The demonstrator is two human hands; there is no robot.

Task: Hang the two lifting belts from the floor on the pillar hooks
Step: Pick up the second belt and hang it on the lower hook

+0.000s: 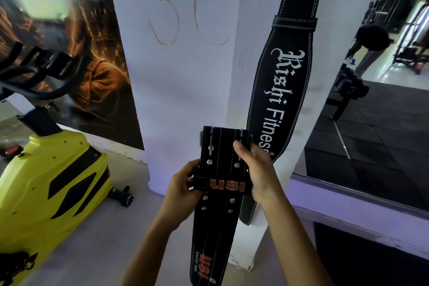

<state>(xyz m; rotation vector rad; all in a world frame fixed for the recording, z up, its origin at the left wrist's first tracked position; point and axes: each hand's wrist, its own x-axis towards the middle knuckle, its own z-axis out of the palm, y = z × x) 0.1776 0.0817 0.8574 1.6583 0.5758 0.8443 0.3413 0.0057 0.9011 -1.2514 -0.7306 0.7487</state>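
Observation:
A black belt with white "Rishi Fitness" lettering (283,81) hangs down the white pillar (185,76); its top runs out of the frame, so the hook is hidden. In front of the pillar I hold a second black belt marked "USI" in red (220,169), buckle end up, its tail dropping toward the floor. My left hand (183,183) grips its left edge at the loop. My right hand (255,169) grips its right edge, thumb on the buckle prong.
A yellow exercise bike (51,181) stands at the left with black handlebars (34,72). A poster (76,42) covers the wall behind it. A large mirror (376,100) fills the right side, above a white ledge (348,204).

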